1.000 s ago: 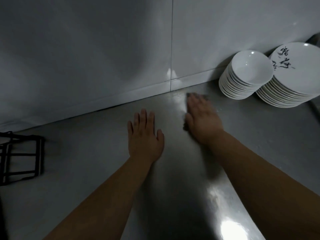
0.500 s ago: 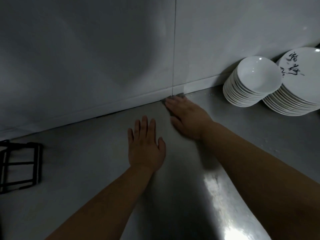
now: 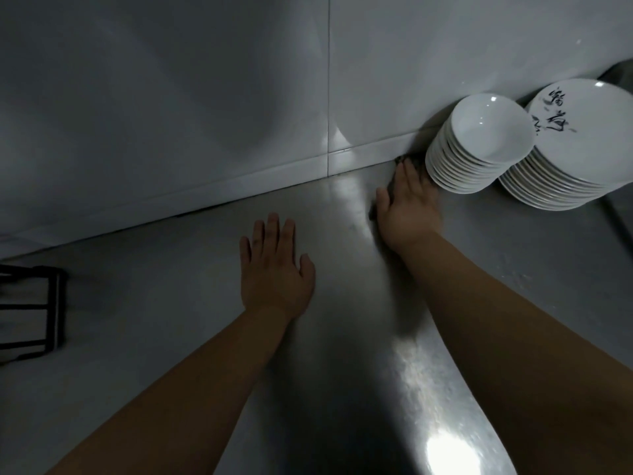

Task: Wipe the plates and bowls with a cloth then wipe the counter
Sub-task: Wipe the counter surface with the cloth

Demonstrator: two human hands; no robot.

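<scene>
My right hand (image 3: pixel 407 204) lies flat on a dark cloth (image 3: pixel 399 161), fingers straight and close together, pressing it down onto the stainless steel counter (image 3: pixel 171 320). Most of the cloth is hidden under my palm; only a dark edge shows past my fingertips and a bit more beside my thumb. It sits at the back of the counter, right where the steel meets the white tiled wall (image 3: pixel 171 97).

The stack of white bowls (image 3: pixel 479 145) stands directly in the way on that side: it leans back toward the wall, and its lower rims are just beside my fingers, touching or nearly so; the blur there keeps me from telling which. Just beyond the bowls, and touching them, stands the stack of white plates (image 3: pixel 582 149), also tilted, the top plate marked with black brush characters. A grey metal edge (image 3: pixel 620 73) curves in behind the plates at the frame's corner; I cannot tell what it is.

My left hand (image 3: pixel 274 269) rests palm down on the bare counter, well apart from the cloth, fingers straight and slightly spread, thumb out to the side, holding nothing.

Far to the left, at the frame's edge, a black wire rack (image 3: pixel 30 310) sits on the counter, well away from both hands. A bright patch of glare (image 3: pixel 452 454) shines on the steel near my right forearm
</scene>
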